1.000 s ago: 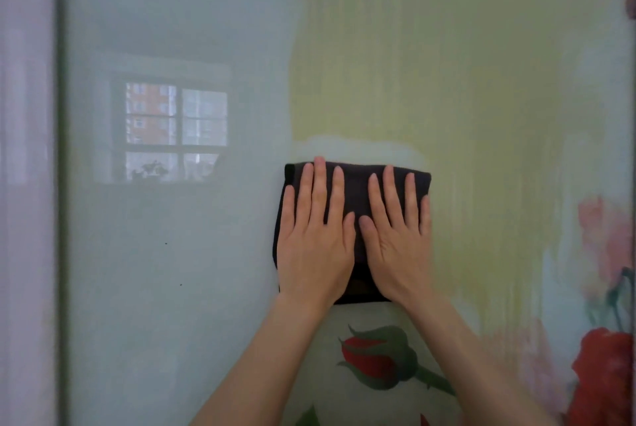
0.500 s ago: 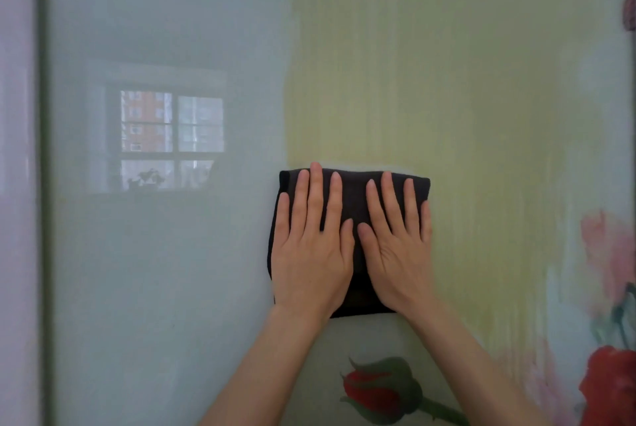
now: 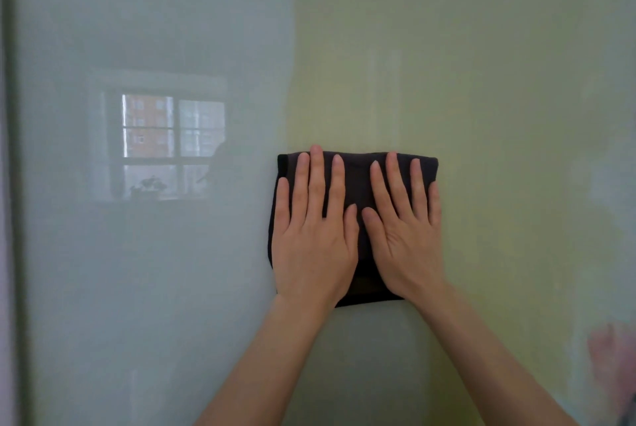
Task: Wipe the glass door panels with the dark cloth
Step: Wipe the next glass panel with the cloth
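Observation:
A folded dark cloth (image 3: 358, 181) lies flat against the glass door panel (image 3: 481, 81), a little right of the view's middle. My left hand (image 3: 313, 236) presses on the cloth's left half with straight fingers pointing up. My right hand (image 3: 402, 233) presses on its right half the same way, thumb beside my left index finger. The cloth's middle and lower part are mostly hidden under my palms. The panel is pale blue-green on the left and yellow-green on the right.
The panel's dark vertical frame edge (image 3: 15, 185) runs down the far left. A window reflection (image 3: 165, 147) shows in the glass to the left of the cloth. A faint pink flower print (image 3: 609, 357) sits at the lower right.
Both hands have pushed the cloth upward on the glass. The printed rose below the cloth has dropped out of view, and the frame edge has shifted left.

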